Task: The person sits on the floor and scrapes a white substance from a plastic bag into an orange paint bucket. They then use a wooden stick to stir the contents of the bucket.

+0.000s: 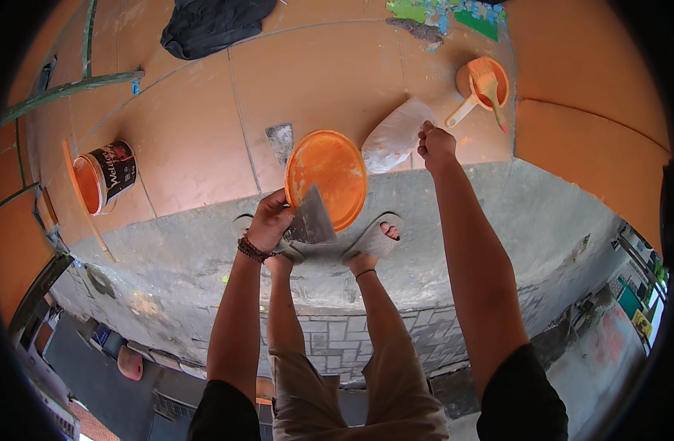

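My left hand (269, 223) is closed around a putty knife (312, 220) with a wide grey blade. The same hand touches the edge of a round orange bucket lid (328, 165), smeared with pale marks. Whether the fingers also grip the lid I cannot tell. Just beyond the lid, a second scraper blade (280, 141) lies on the orange tiles. To the right, my right hand (435, 145) pinches the gathered end of a clear plastic bag (399, 136) with whitish contents. The bag slants down toward the lid's right side.
An orange-stained tub (500, 79) with a paintbrush (486, 84) across it stands at the far right. A paint bucket (116, 170) lies at the left beside a long stick (81, 195). Dark cloth (212, 26) lies at the back. Sandalled feet (376, 239) stand on grey concrete.
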A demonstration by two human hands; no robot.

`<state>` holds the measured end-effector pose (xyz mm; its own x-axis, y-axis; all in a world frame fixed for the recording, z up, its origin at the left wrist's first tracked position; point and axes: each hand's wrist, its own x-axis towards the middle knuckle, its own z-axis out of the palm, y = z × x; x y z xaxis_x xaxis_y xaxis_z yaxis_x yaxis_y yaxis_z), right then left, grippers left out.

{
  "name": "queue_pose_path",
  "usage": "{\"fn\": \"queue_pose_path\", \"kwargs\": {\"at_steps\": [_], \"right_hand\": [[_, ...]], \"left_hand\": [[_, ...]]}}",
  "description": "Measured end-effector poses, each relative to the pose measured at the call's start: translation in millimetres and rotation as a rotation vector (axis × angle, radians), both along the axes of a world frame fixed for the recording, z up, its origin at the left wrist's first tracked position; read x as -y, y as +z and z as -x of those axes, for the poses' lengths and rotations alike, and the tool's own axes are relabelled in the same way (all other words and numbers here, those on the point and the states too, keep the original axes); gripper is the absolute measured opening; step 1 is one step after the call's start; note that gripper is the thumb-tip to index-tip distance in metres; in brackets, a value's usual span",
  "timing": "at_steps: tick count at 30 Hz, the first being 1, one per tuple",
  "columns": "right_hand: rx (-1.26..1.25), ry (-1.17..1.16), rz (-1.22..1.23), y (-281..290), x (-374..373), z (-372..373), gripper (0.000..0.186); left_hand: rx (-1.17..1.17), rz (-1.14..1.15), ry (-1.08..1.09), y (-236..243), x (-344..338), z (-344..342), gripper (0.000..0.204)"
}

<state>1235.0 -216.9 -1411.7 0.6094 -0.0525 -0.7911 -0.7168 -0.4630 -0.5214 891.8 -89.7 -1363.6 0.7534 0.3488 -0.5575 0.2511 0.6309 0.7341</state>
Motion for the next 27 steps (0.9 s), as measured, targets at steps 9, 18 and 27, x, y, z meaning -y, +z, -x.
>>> {"fn": "queue_pose_path", "kwargs": {"at_steps": [9, 18, 27], "right_hand": [[0.166, 0.557, 0.124, 88, 79, 59, 0.038], [-0.910, 1.189, 0.095, 425, 242, 283, 0.046], [-0.717, 1.024, -0.111, 521, 261, 213, 0.036]], "left_hand": [[-0.072, 0.076, 0.073, 53, 15, -38, 0.053], [-0.249, 0.084, 0.147, 201, 52, -113, 0.034], [-0.283, 0.168, -0.015, 338, 111, -178, 0.024]]}}
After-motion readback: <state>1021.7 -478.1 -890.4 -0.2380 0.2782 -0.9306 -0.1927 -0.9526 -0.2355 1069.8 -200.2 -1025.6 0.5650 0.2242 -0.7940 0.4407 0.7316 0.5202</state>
